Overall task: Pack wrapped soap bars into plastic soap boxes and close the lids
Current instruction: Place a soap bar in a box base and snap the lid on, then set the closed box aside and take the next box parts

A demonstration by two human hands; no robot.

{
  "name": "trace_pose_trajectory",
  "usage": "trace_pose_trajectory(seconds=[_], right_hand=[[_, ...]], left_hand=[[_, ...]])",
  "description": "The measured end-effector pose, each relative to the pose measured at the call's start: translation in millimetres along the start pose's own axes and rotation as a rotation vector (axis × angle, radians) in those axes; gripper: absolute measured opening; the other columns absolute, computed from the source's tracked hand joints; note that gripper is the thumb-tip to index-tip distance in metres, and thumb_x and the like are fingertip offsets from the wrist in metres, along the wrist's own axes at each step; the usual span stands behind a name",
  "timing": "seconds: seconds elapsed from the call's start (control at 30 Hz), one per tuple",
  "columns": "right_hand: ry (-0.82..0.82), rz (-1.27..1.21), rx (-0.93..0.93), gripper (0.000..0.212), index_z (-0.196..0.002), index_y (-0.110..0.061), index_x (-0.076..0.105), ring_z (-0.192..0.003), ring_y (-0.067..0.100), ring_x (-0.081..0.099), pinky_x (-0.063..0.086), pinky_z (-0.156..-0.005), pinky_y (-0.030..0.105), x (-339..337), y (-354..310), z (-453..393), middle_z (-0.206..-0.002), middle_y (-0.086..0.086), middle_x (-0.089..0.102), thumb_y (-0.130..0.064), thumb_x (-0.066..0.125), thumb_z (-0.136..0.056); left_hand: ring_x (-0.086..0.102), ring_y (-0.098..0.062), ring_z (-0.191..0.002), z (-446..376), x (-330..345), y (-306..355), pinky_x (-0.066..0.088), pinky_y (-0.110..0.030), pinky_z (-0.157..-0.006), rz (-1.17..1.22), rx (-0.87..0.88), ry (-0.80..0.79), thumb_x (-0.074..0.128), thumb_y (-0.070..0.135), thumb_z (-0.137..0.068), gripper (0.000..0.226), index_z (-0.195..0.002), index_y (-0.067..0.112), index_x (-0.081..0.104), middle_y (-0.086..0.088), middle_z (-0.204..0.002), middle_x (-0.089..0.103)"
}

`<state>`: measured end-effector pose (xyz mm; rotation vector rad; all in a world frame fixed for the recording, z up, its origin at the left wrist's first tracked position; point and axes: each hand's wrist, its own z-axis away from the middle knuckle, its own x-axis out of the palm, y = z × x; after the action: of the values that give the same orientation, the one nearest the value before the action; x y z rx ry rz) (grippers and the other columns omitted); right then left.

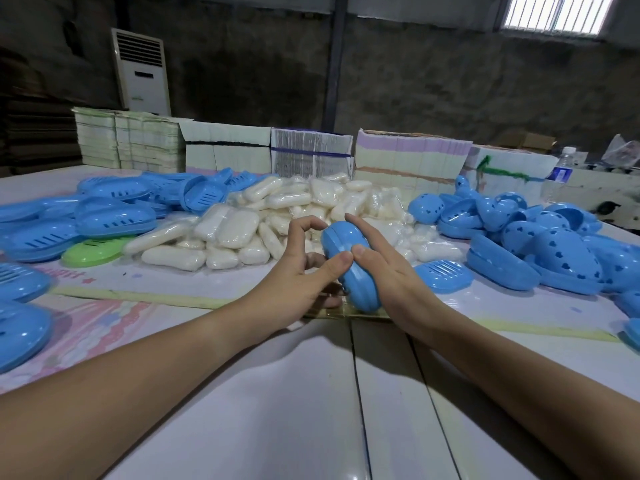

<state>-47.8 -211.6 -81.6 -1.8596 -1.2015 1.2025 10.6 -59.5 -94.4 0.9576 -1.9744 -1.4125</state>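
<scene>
A closed blue plastic soap box point(348, 261) stands on its edge just above the table, held between both hands. My left hand point(298, 271) presses its thumb on the box's near side, its other fingers curled behind. My right hand point(391, 275) holds the box from the right, thumb on its rim and index finger stretched along the top. Behind the box lies a heap of wrapped white soap bars point(277, 220).
Piles of blue slotted box bases point(104, 209) and one green base point(93, 252) lie at the left. Blue lids with heart holes point(554, 251) are heaped at the right, and a single blue slotted base point(445, 273) lies nearby. Stacks of flat cartons point(311, 152) line the far edge.
</scene>
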Motion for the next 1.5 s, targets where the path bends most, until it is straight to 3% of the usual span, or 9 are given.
trace_pose_trajectory(seconds=[0.1, 0.37, 0.5, 0.7, 0.87, 0.97, 1.2, 1.33, 1.5], right_hand=[[0.010, 0.009, 0.014, 0.042, -0.145, -0.036, 0.037, -0.107, -0.022, 0.049, 0.039, -0.078, -0.002, 0.2, 0.6, -1.4, -0.130, -0.019, 0.049, -0.024, 0.038, -0.104], [-0.004, -0.034, 0.082, 0.038, -0.135, -0.043, 0.043, -0.105, -0.001, 0.057, 0.046, -0.075, 0.005, 0.6, -0.8, -4.5, -0.134, -0.006, 0.055, -0.024, 0.039, -0.103], [-0.030, -0.049, 0.072, 0.038, -0.134, -0.044, 0.043, -0.093, -0.013, 0.060, 0.045, -0.071, 0.004, -1.4, -4.5, -2.8, -0.122, -0.020, 0.055, -0.022, 0.039, -0.103], [-0.053, -0.043, 0.023, 0.036, -0.134, -0.039, 0.048, -0.114, -0.003, 0.058, 0.046, -0.089, 0.010, -3.1, -3.4, -1.0, -0.136, -0.007, 0.056, -0.021, 0.040, -0.104], [-0.073, -0.020, -0.010, 0.037, -0.139, -0.034, 0.047, -0.119, 0.000, 0.056, 0.045, -0.097, 0.014, -4.0, -2.7, -1.1, -0.136, -0.009, 0.057, -0.023, 0.039, -0.105], [-0.088, -0.005, -0.037, 0.036, -0.139, -0.044, 0.042, -0.117, -0.005, 0.055, 0.045, -0.097, 0.014, -5.8, -2.5, -1.1, -0.132, -0.021, 0.053, -0.035, 0.042, -0.104], [0.095, 0.458, -0.219, 0.054, -0.126, -0.036, 0.056, -0.100, 0.002, 0.058, 0.047, -0.084, 0.021, -17.8, 0.2, 0.6, -0.113, -0.014, 0.061, -0.045, 0.070, -0.075], [0.117, 0.355, -0.152, 0.027, -0.105, -0.047, 0.058, -0.085, 0.003, 0.062, 0.052, -0.069, 0.020, -28.8, 1.6, -3.1, -0.092, -0.019, 0.066, -0.043, 0.065, -0.079], [-0.068, 0.206, -0.069, 0.034, -0.110, -0.039, 0.060, -0.089, 0.007, 0.065, 0.055, -0.079, 0.028, -38.9, 5.5, -0.6, -0.098, -0.011, 0.067, -0.037, 0.070, -0.078]], left_hand=[[0.071, -0.025, -0.091, -0.1, 0.3, 1.3, 0.061, -0.033, -0.079, -0.012, -0.016, 0.006, 0.068, 0.049, -0.075, 0.047, -0.111, 0.043, 0.039, -0.033, -0.121, 0.058], [0.065, -0.025, -0.083, 2.2, 0.8, -1.7, 0.059, -0.048, -0.084, -0.013, -0.059, 0.003, 0.068, 0.044, -0.080, 0.050, -0.116, 0.036, 0.034, -0.036, -0.111, 0.061], [0.071, -0.015, -0.082, 1.3, 0.3, -1.8, 0.058, -0.024, -0.072, 0.026, -0.069, 0.037, 0.070, 0.042, -0.076, 0.064, -0.128, 0.036, 0.034, -0.028, -0.107, 0.064], [0.068, -0.009, -0.076, 2.7, 2.0, 0.1, 0.055, -0.017, -0.070, -0.004, -0.043, -0.047, 0.060, 0.024, -0.096, 0.037, -0.130, 0.034, 0.050, -0.020, -0.098, 0.058], [0.068, -0.016, -0.091, 2.4, -1.5, 0.0, 0.059, -0.025, -0.080, -0.043, -0.074, -0.027, 0.068, 0.040, -0.081, 0.072, -0.147, 0.038, 0.038, -0.025, -0.107, 0.060], [0.073, -0.018, -0.091, 2.8, -3.4, 6.3, 0.059, -0.025, -0.077, 0.032, -0.072, -0.049, 0.073, 0.041, -0.074, 0.064, -0.133, 0.048, 0.050, -0.022, -0.111, 0.059], [0.075, -0.033, -0.086, -3.7, -10.8, 9.7, 0.062, -0.032, -0.068, 0.204, -0.129, 0.073, 0.079, 0.040, -0.067, 0.065, -0.124, 0.035, 0.047, -0.027, -0.109, 0.069], [0.076, -0.031, -0.090, -4.7, -19.5, 6.5, 0.063, -0.036, -0.073, -0.149, -0.073, -0.014, 0.075, 0.052, -0.071, 0.063, -0.127, 0.044, 0.047, -0.011, -0.104, 0.072], [0.071, -0.016, -0.091, -4.7, -29.3, 4.0, 0.057, -0.029, -0.066, -0.361, 0.113, 0.001, 0.078, 0.037, -0.083, 0.031, -0.106, 0.048, 0.059, 0.009, -0.112, 0.066]])
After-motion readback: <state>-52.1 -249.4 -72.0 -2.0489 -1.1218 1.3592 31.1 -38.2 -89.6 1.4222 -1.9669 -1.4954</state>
